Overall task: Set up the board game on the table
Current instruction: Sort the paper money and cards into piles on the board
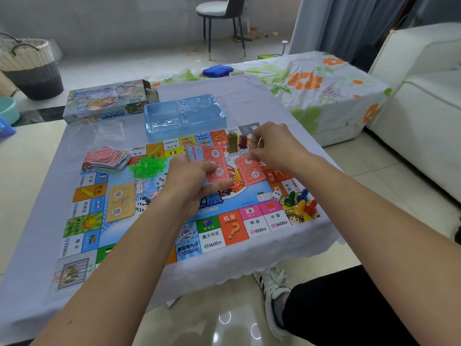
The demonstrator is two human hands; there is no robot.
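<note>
Board (pixel 212 236) laid out mid-frame on counter (pixel 249 101), pawns (pixel 300 202) and die (pixel 276 196) placed; left hand (pixel 189 176) grips red card stack (pixel 214 166), right hand (pixel 272 146) pinches one card (pixel 249 171); dealing unfinished, tray (pixel 184 116) upper centre still out.

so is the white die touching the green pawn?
Apart. The head view shows the white die on the board with a strip of printed board visible between it and the green pawn to its right.
</note>
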